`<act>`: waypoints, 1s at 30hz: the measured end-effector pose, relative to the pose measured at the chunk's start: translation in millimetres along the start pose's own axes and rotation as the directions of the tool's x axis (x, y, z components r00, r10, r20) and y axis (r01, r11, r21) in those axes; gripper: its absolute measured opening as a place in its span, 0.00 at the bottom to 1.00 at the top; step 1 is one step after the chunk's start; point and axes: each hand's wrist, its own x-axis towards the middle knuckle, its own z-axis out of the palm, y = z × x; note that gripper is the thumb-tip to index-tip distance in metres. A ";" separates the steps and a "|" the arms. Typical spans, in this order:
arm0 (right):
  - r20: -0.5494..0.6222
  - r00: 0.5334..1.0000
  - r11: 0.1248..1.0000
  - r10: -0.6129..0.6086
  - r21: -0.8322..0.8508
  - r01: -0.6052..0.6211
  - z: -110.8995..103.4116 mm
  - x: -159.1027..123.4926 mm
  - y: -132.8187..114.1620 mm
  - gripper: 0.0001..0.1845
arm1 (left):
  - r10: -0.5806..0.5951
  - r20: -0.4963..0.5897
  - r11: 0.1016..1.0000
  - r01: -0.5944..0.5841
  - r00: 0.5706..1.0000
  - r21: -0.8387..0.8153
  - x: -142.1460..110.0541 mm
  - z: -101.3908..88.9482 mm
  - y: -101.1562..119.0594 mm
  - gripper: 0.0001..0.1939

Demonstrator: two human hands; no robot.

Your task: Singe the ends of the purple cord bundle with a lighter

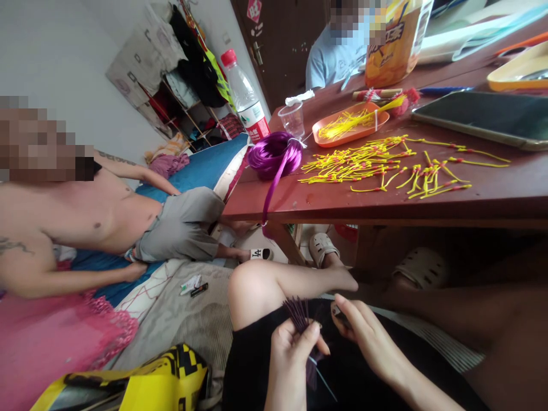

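Over my lap, my left hand [295, 348] is closed around a bundle of thin dark purple cords [298, 310]. The cut ends fan out above the thumb, and more strands hang below the fist with a pale thin strip. Just right of the bundle, apart from it, my right hand [363, 331] has its thumb and fingers bent together. A small dark grey piece shows between those fingers, too little of it to name. On the table lies a coil of shiny purple cord [274, 157], one length hanging over the edge. Beside it are many short yellow cords [363, 160] with red knots.
An orange tray [355, 140] with yellow cords, a phone [488, 117], a plastic cup [292, 121], a bottle [246, 94] and a large orange jug [391, 48] stand on the table. One person [98, 222] sits at left, another [338, 57] across.
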 end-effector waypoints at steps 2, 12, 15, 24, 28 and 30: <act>-0.002 1.000 1.000 -0.020 -0.008 0.020 0.7 0.6 1.4 0.27 | -0.010 -0.006 1.000 0.010 1.000 -0.004 0.2 -1.0 -1.1 0.13; -0.017 0.997 0.997 -0.075 -0.027 0.075 0.8 1.7 1.6 0.27 | -0.006 0.007 1.000 0.006 1.000 0.021 0.9 -3.2 -4.4 0.13; -0.016 0.997 0.997 -0.079 -0.028 0.078 0.6 1.1 -0.4 0.27 | -0.015 0.011 1.000 0.015 1.000 0.001 2.2 -4.0 -6.1 0.12; -0.001 0.993 0.991 -0.116 -0.073 0.116 4.7 3.1 2.0 0.26 | -0.014 0.014 0.999 0.013 1.000 0.040 2.2 -5.9 -11.0 0.13; -0.052 0.975 0.969 -0.218 -0.128 0.210 -3.9 -4.9 -19.3 0.25 | 0.010 0.014 0.990 -0.012 1.000 0.137 7.9 -11.3 -10.0 0.16; -0.102 0.915 0.897 -0.390 -0.264 0.354 -27.1 -9.8 -45.2 0.23 | 0.029 -0.058 0.976 -0.015 0.998 0.218 12.6 -15.3 -8.4 0.19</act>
